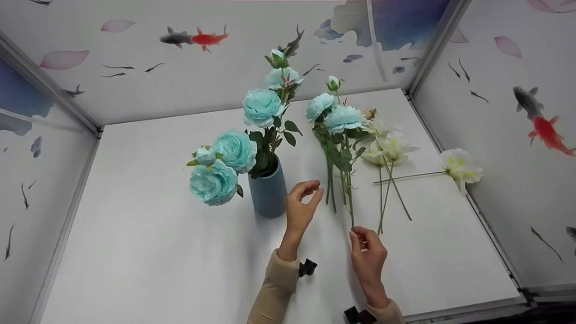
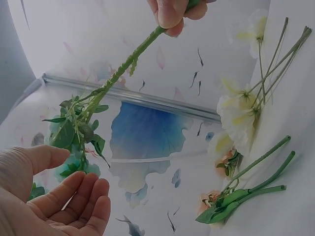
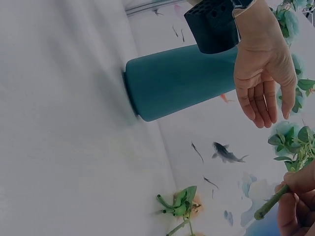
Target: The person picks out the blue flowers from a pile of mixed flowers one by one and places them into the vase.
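Observation:
My right hand (image 1: 369, 252) pinches the lower end of a long green stem (image 1: 351, 207) bearing turquoise artificial flowers (image 1: 345, 119) and a bud. In the left wrist view this stem (image 2: 125, 64) slants down from the right hand's fingertips, its leaves near my left hand (image 2: 69, 196). The left hand (image 1: 303, 209) hovers beside the vase with thumb and fingers apart and nothing between them. A blue-teal vase (image 1: 267, 193) stands upright just left of it. Several turquoise flowers (image 1: 262, 108) rise from the vase, some leaning left over its rim.
White flowers (image 1: 393, 146) with thin stems lie crossed on the right of the white table (image 1: 157, 247). One white flower (image 1: 461, 165) reaches past the right edge. Peach flowers (image 2: 211, 199) with thick green stems lie nearby. Patterned panels (image 1: 180, 81) wall the back and sides.

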A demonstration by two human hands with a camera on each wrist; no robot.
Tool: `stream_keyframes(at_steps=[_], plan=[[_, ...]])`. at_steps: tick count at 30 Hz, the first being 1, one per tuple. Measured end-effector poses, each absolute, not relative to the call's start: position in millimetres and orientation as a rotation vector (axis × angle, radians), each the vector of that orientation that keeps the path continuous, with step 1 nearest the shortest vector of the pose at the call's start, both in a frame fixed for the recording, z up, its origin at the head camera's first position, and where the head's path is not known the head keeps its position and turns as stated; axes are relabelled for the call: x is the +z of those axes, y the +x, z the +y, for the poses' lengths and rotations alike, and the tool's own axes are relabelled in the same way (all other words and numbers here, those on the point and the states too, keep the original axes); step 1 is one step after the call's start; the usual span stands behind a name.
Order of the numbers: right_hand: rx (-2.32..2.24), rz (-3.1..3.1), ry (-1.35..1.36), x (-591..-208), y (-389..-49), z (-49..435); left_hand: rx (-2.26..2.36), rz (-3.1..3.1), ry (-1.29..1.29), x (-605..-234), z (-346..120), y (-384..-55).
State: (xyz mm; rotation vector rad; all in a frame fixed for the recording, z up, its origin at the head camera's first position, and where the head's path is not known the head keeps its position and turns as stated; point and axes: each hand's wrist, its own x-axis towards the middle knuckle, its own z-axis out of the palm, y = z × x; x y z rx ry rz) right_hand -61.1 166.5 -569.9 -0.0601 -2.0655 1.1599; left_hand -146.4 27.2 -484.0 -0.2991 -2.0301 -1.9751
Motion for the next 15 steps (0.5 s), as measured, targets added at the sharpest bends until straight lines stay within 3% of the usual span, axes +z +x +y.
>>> stream_keyframes(at_steps=[15], plan=[[1.227, -2.07, -0.016, -570, -59, 155, -2.03, -2.033, -0.382, -482, 30, -146]])
